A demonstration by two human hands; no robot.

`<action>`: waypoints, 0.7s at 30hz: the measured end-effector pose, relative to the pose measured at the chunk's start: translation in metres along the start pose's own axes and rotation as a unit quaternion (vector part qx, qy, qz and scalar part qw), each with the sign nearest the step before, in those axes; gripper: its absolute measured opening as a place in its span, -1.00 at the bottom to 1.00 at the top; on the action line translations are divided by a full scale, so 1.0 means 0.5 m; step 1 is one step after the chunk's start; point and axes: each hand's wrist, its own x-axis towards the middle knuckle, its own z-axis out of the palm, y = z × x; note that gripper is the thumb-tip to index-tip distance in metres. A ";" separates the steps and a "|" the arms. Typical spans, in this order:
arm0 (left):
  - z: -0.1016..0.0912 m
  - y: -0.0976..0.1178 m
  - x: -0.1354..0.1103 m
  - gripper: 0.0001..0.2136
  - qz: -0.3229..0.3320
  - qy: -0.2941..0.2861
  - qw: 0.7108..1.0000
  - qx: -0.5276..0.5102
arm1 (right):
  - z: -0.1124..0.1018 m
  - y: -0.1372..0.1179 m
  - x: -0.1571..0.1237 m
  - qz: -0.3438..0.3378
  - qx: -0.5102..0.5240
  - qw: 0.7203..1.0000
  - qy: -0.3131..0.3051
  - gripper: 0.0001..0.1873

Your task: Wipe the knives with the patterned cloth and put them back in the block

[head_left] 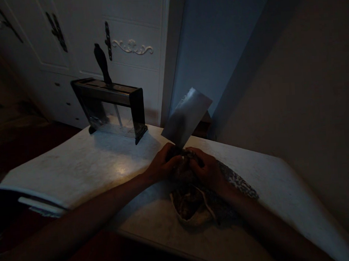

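Observation:
In the dim head view, my left hand [168, 162] and my right hand [205, 167] are closed close together over the white top. Between them they grip the dark lower end of what looks like a cleaver [187, 116]. Its broad, flat grey blade points up and slightly right. The exact grip is lost in shadow. Right below my hands lies a dark cloth bag [194, 218] with a pale rim and its mouth open; what is inside is too dark to make out. A black-and-white patterned cloth [239, 183] sticks out past my right wrist.
A knife block [107, 91] with clear panes and a dark knife handle [102, 64] upright in it stands at the back left of the white table [76, 160]. White cabinets [132, 26] rise behind, and a wall [301, 79] borders the right side.

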 end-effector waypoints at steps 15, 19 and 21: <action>-0.001 0.014 0.016 -0.62 -0.046 0.007 0.980 -0.193 | -0.019 0.048 0.047 0.225 0.283 0.923 0.135 -0.46; -0.010 0.026 0.014 -0.62 -0.040 0.015 0.971 -0.234 | -0.028 0.064 0.066 0.222 0.297 0.901 0.226 -0.43; -0.014 0.031 0.013 -0.63 -0.042 0.018 0.967 -0.250 | -0.031 0.075 0.077 0.227 0.306 0.879 0.287 -0.41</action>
